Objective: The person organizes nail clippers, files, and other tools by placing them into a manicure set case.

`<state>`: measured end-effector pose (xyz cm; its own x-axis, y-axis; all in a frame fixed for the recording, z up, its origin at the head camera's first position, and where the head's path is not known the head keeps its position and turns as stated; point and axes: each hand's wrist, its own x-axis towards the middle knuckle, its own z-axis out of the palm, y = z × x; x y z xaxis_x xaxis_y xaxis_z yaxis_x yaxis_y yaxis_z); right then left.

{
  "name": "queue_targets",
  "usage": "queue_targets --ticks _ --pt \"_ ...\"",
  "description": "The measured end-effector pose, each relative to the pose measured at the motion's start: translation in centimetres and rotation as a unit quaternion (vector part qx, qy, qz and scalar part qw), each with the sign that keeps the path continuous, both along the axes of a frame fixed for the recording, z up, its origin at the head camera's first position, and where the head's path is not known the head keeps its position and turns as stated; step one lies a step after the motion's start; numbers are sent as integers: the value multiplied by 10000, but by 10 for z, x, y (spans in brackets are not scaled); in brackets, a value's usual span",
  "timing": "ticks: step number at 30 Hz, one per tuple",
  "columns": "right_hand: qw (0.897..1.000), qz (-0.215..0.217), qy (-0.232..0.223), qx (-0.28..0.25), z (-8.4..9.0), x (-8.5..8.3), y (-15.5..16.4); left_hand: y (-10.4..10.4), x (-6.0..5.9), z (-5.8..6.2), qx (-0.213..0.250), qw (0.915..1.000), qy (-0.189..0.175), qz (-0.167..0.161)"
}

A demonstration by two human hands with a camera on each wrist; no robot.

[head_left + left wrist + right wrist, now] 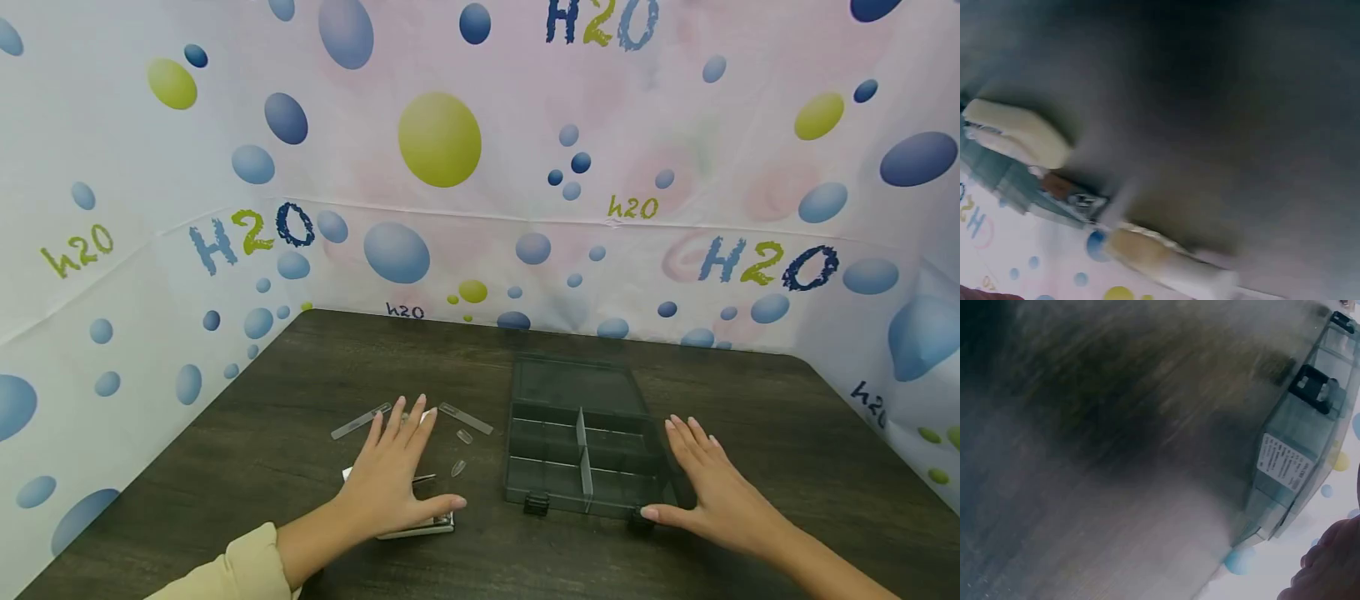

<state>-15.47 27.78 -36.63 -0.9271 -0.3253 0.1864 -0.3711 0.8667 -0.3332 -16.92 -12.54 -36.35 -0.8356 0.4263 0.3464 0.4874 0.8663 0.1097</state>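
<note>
Head view: a dark table [300, 433] ringed by a bubble-print backdrop [450, 167] lettered "H2O". The left hand [393, 475], at 7 o'clock of the scene, lies palm down with fingers straight and slightly spread and the thumb pointing toward 3 o'clock; it rests over a flat pale item [420, 525] whose silvery edge shows below the palm, its nature not clear. About the fingertips lie clear strips: 1 [360, 422] at 11 o'clock of the hand, 1 [466, 418] at 1 o'clock, and 2 short pieces [459, 467] at 2 o'clock, just beside the thumb side. The case [581, 442], smoky and translucent, sits at the table's centre with its lid [573, 385] open toward 12 o'clock, pale dividers [581, 454] splitting the tray, and 2 black latches [536, 502] on the near wall. The right hand [712, 492], at 5 o'clock of the scene, is flat with fingers straight and close together, lying along the case's 3 o'clock wall; the thumb reaches to its near right corner. Left wrist view: heavily blurred; only tabletop and pale shapes can be told. Right wrist view: the case's wall with a white label [1285, 464] and a latch, blurred table, and fingertips [1329, 569] at 5 o'clock.
</note>
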Motion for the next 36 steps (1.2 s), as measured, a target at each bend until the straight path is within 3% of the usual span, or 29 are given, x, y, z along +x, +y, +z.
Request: queue_targets --ticks 15,20,25,30,36 --pt "9980 57 -527 -330 -3 -7 3 -41 -2 -8 532 9985 -128 -47" --pt "9967 68 -688 -415 -4 -9 4 -55 -4 -8 578 9973 -447 28" --pt "9965 73 -750 -357 -5 -10 3 -68 -6 -9 651 9953 -719 -8" --pt "9947 42 -940 -415 -4 -11 2 -79 -6 -14 807 9940 -729 -70" --pt "9951 -29 -986 -85 -5 -10 1 -85 -5 -16 1004 9918 -782 -70"
